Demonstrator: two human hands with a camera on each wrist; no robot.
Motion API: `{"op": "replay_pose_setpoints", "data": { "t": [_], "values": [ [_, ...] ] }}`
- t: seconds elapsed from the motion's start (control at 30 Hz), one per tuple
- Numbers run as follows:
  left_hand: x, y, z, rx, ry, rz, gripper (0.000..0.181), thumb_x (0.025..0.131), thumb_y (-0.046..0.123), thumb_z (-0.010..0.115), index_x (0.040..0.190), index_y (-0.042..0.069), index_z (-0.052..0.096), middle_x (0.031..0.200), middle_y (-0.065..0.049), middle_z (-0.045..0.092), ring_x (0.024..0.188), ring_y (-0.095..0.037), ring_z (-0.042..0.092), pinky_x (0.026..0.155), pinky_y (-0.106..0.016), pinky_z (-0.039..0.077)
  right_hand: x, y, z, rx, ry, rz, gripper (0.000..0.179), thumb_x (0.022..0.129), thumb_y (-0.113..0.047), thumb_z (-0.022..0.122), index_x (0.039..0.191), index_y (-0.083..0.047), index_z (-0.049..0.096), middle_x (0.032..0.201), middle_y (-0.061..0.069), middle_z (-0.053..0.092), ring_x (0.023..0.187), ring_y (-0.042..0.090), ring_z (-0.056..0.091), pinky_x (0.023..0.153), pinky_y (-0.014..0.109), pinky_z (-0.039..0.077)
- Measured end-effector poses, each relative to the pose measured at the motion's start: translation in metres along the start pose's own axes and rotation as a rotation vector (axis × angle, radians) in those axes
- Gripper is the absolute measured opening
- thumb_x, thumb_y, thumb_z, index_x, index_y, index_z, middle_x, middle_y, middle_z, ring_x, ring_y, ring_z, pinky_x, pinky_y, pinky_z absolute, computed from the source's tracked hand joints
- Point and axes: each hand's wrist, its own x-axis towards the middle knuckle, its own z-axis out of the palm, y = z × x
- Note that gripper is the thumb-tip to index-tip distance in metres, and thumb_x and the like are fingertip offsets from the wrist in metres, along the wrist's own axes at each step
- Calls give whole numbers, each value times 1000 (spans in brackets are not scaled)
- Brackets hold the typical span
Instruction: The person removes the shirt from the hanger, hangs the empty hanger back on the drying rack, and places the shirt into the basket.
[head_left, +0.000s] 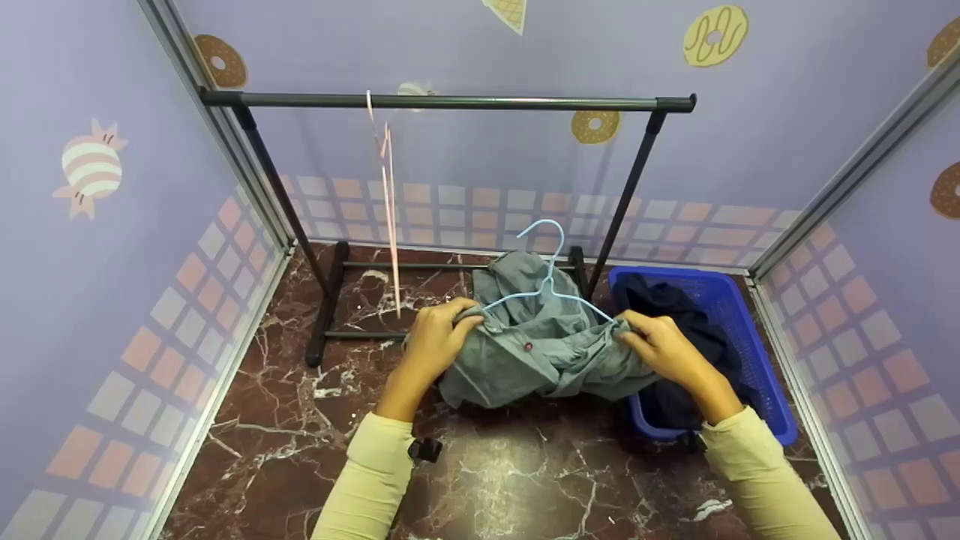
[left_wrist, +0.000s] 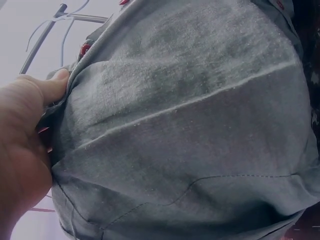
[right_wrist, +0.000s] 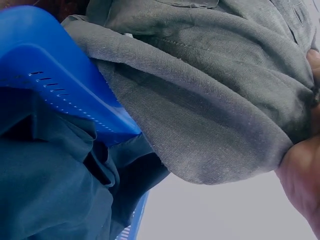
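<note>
A grey-green button-up garment (head_left: 510,367) with red buttons hangs bunched between both hands in the head view. My left hand (head_left: 437,337) pinches its edge near the left end of a light blue hanger (head_left: 551,285). At the hanger's right end, my right hand (head_left: 664,349) grips the cloth with thumb and fingers. The hanger's shoulders lie at the garment's opening, its hook pointing up and free. In the left wrist view, the thumb of the left hand (left_wrist: 25,135) presses on the cloth edge beside a red button (left_wrist: 85,49). Folds of fabric hide the hanger's tips.
A black clothes rack (head_left: 465,101) stands behind, with a pink hanger (head_left: 391,217) on its top bar at the left. To the right on the marbled floor (head_left: 277,465) sits a blue basket (head_left: 769,390) holding dark clothing (head_left: 675,322). Patterned walls enclose the space on three sides.
</note>
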Motion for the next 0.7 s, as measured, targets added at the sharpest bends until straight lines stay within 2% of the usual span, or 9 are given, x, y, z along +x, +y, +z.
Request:
{"op": "replay_pose_setpoints", "data": {
  "t": [0.27,0.57,0.7],
  "values": [
    [7,8,3,-17,6,14,14,91,21,78,99,9,77,96,-6,80,89,-24,78,81,-41,61,-1,-2,0,14,7,2,14,93,0,72,95,-14,71,76,-7,66,68,3,57,61,17,46],
    [17,16,11,-113,-14,20,14,92,18,76,98,5,77,97,-9,80,89,-24,78,84,-37,62,-1,-3,0,4,8,-15,15,93,0,71,96,-14,71,79,-7,69,71,3,59,63,17,48],
    [20,20,15,-109,-12,25,14,92,19,76,97,5,77,95,-8,80,88,-23,77,82,-38,62,-2,-3,1,4,4,-15,14,93,0,71,96,-14,71,78,-7,68,70,3,59,63,17,48]
  ]
}}
